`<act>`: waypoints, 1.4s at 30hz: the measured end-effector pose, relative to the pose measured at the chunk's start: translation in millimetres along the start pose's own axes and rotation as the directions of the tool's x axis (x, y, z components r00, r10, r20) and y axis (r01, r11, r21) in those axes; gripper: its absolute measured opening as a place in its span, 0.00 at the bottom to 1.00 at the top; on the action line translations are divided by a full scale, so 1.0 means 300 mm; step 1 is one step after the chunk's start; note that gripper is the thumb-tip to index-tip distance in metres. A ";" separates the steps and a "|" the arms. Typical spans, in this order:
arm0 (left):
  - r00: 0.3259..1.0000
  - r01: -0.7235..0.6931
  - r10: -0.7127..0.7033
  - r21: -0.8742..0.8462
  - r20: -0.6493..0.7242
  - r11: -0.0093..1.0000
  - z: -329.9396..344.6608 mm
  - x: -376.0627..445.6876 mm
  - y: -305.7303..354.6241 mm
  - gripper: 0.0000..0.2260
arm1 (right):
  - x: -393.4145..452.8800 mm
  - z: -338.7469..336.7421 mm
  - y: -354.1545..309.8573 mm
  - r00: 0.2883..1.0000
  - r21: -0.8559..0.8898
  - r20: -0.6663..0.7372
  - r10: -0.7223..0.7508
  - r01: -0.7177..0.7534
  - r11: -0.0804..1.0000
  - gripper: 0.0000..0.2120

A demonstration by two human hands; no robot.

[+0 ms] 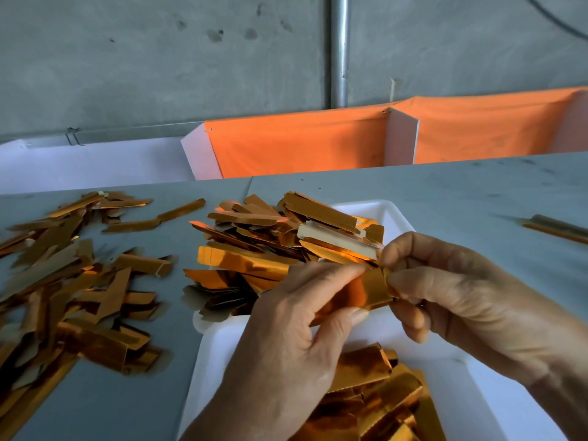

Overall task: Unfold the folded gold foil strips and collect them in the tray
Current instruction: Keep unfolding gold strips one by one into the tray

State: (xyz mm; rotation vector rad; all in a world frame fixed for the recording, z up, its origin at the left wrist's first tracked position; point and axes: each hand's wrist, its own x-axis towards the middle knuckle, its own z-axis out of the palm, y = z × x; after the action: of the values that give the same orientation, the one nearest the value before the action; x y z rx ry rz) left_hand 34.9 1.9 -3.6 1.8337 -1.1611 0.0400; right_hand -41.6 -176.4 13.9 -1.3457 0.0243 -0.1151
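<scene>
Grey concrete wall rises behind a grey desk [445, 192], with two orange cloth-lined bins [296, 148] along its far edge and a metal pipe [339, 49] running up the wall. One white tray [394, 214] sits on the desk under the hands, holding two heaps of gold foil strips: one at its far end [254, 246] and one at its near end [381, 402], too many and too overlapped to count. A third loose pile [70, 291] lies on the desk left of the tray, and a lone pair of strips [556, 229] lies at the far right. Above the tray, the left hand [296, 345] and right hand [471, 300] both pinch one gold foil strip [366, 291] between thumb and fingers, its long axis running left-right, tilted slightly down to the left. No writing is readable.
</scene>
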 end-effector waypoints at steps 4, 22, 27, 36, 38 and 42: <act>1.000 -0.002 0.002 -0.015 -0.004 1.000 -0.002 0.001 0.001 0.15 | -0.002 0.006 -0.003 1.000 -0.008 -0.018 -0.006 0.006 1.000 0.06; 0.997 -0.079 0.076 0.134 0.026 0.988 -0.006 0.007 -0.001 0.19 | -0.014 0.025 0.007 0.990 -0.277 -0.085 -0.113 0.086 0.957 0.05; 0.998 -0.066 0.065 0.060 0.022 0.996 -0.010 0.004 0.001 0.19 | -0.008 -0.004 0.003 0.999 -0.045 0.013 -0.047 0.048 0.998 0.03; 0.998 -0.037 0.040 -0.069 0.039 0.997 -0.012 0.003 0.009 0.19 | 0.008 -0.022 0.022 0.994 0.080 0.109 0.002 -0.011 0.997 0.14; 0.999 -0.025 0.030 -0.110 0.044 0.994 -0.012 0.005 0.010 0.18 | 0.011 -0.014 0.028 0.994 0.106 0.106 -0.010 -0.002 0.994 0.13; 0.998 -0.006 0.017 -0.175 0.061 0.985 -0.019 0.004 0.009 0.17 | 0.017 -0.004 0.035 0.990 0.245 0.139 -0.002 -0.032 0.969 0.15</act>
State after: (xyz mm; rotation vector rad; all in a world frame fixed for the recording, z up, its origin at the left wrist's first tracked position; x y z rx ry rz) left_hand 36.0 4.8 2.0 1.6832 -1.1805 -0.1099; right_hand -35.9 -175.7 3.6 -1.1015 -0.0941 -0.0107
